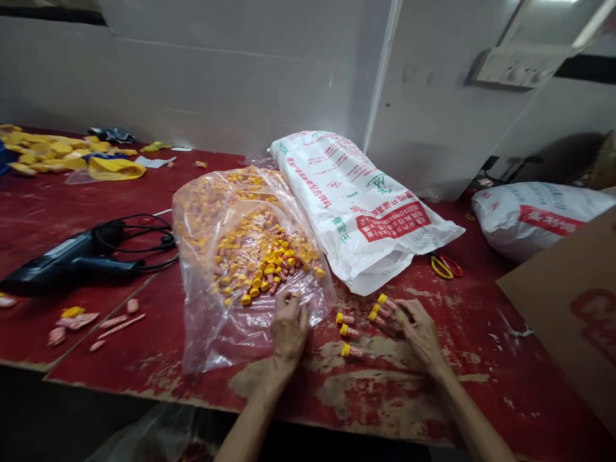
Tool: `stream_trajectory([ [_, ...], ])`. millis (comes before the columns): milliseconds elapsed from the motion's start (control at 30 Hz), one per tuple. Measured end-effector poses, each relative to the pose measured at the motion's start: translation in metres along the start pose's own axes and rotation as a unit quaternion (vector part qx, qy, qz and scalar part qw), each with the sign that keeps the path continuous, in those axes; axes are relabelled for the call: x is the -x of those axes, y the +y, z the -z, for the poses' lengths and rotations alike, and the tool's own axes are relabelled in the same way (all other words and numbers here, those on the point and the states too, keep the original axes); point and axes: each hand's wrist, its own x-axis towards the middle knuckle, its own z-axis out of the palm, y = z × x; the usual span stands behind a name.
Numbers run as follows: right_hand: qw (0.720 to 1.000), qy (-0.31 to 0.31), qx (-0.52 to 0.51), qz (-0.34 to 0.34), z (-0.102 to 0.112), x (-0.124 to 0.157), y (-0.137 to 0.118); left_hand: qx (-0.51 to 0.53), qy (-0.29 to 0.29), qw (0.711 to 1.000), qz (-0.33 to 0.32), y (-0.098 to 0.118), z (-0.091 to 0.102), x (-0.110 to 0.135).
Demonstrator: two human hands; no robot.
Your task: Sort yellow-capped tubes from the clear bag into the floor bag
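Observation:
A see-through plastic bag point(216, 333) lies on the red table, filled with small yellow-capped tubes point(269, 263) that show red print or contents. My left hand point(289, 330) is at the bag's open end, its fingers curled and closed on the plastic film. To the right, several yellow-capped tubes point(355, 351) lie loose on the worn tabletop. My right hand point(422, 330) has its fingers closed around the ends of a few such tubes point(384, 314), whose caps point left. The fingertips of that hand are partly hidden behind the tubes.
A white printed sack point(356, 199) lies behind the bag; another sack point(534, 208) and a cardboard box point(568, 301) stand right. Scissors point(446, 267) lie between. At left are a heat gun point(81, 253) with cable, pink scraps point(79, 321) and yellow pieces point(52, 151).

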Motion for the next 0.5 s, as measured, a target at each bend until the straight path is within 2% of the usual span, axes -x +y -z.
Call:
stream_trajectory([
  [100, 0.997, -0.011, 0.080, 0.011, 0.005, -0.016, 0.030, -0.145, -0.039, 0.987, -0.058, -0.025, -0.010, -0.024],
  [167, 0.989, -0.032, 0.132, 0.051, 0.002, -0.027, 0.044, -0.161, -0.050, 0.982, -0.083, -0.036, -0.014, -0.028],
  [233, 0.978, -0.034, 0.186, 0.090, -0.002, -0.043, 0.053, -0.117, -0.039, 0.989, -0.085, -0.042, -0.016, -0.026],
  [300, 0.969, -0.022, 0.222, 0.107, -0.009, -0.068, 0.058, -0.026, -0.018, 0.997, -0.065, -0.042, -0.015, -0.020],
  [367, 0.965, -0.023, 0.239, 0.105, -0.019, -0.101, 0.063, 0.108, -0.003, 0.994, 0.005, -0.037, -0.012, -0.012],
  [400, 0.965, -0.031, 0.241, 0.103, -0.025, -0.119, 0.065, 0.191, 0.001, 0.979, 0.064, -0.033, -0.009, -0.008],
  [433, 0.964, -0.039, 0.244, 0.099, -0.033, -0.136, 0.067, 0.281, 0.006, 0.950, 0.134, -0.029, -0.006, -0.005],
  [500, 0.963, -0.052, 0.249, 0.086, -0.051, -0.168, 0.070, 0.453, 0.009, 0.852, 0.263, -0.019, -0.001, 0.002],
])
